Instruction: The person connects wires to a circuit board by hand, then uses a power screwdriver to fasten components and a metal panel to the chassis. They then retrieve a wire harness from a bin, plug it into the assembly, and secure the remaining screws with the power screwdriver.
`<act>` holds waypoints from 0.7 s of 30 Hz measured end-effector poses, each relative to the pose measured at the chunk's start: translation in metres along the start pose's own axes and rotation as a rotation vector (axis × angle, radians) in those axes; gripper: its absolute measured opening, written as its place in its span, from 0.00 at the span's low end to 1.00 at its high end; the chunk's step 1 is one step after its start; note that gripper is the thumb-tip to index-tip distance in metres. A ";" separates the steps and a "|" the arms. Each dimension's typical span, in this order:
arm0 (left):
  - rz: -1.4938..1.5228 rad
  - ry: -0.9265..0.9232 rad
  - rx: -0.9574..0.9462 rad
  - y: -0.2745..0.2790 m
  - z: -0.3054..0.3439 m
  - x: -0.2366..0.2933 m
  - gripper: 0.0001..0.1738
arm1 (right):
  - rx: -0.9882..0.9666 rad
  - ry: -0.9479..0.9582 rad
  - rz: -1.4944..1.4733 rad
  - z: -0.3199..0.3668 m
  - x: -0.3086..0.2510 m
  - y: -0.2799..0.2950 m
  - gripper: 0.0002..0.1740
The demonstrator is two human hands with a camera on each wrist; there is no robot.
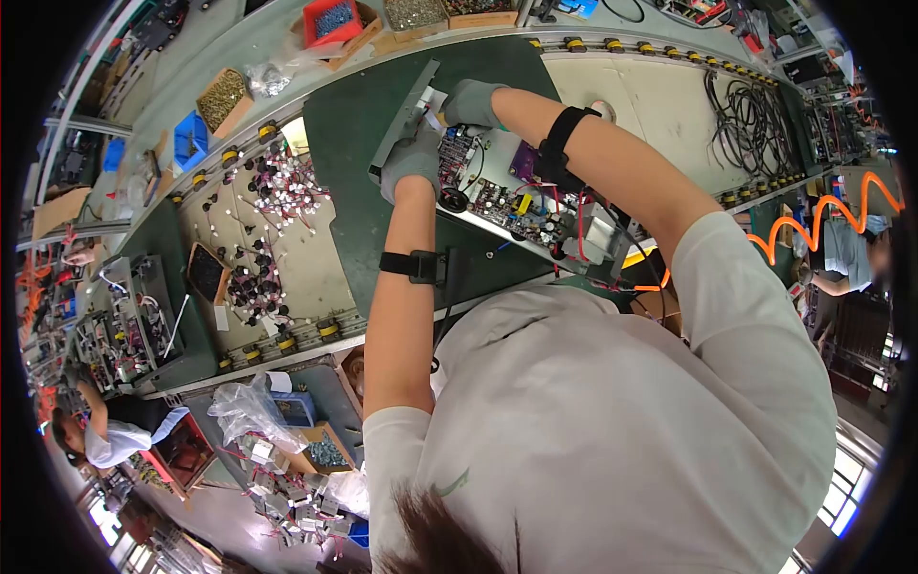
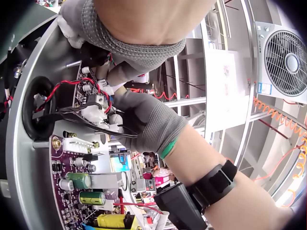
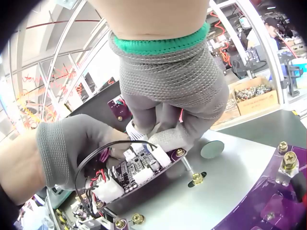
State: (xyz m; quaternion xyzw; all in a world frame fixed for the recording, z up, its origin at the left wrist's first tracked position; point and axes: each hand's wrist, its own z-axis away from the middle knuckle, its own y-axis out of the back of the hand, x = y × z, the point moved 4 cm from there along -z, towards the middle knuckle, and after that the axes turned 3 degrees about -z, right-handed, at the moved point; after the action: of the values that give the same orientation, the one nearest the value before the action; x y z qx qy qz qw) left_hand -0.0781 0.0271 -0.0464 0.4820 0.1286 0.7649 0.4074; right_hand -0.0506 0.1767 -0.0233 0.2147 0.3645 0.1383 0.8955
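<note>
Factory line: green-topped bench (image 1: 354,143) beside beige roller conveyor (image 1: 316,277), parts boxes (image 1: 222,96) along the far edge, wall fan (image 2: 285,62) overhead (orange coiled hose (image 1: 830,203) at right), bright windows (image 1: 846,483).

Grey knitted gloves (image 3: 172,96) of a fine ribbed weave cover the left grip (image 1: 411,165) and the right grip (image 1: 471,101). The right glove ends in a bright green elastic cuff (image 3: 158,43). A broad black wrist strap (image 1: 409,263) circles the left forearm, and another black strap (image 1: 564,143) circles the right (this one carries a boxy black camera unit (image 2: 180,206)). A white short-sleeved T-shirt (image 1: 593,411) covers the torso.
</note>
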 end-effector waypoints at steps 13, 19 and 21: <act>-0.043 -0.194 -0.018 -0.001 -0.004 -0.013 0.31 | 0.157 0.126 0.280 -0.010 0.007 -0.006 0.22; -0.097 -0.498 0.231 0.035 0.064 -0.071 0.26 | 0.434 0.393 0.365 0.092 0.032 0.051 0.24; 0.233 -0.388 0.351 0.040 0.068 -0.096 0.29 | 0.524 0.435 0.275 0.145 0.051 0.066 0.20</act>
State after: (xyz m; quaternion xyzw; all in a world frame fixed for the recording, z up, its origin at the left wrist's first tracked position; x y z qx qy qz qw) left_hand -0.0219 -0.0831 -0.0493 0.6940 0.1227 0.6661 0.2441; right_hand 0.0815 0.2140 0.0717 0.4494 0.5370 0.2020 0.6847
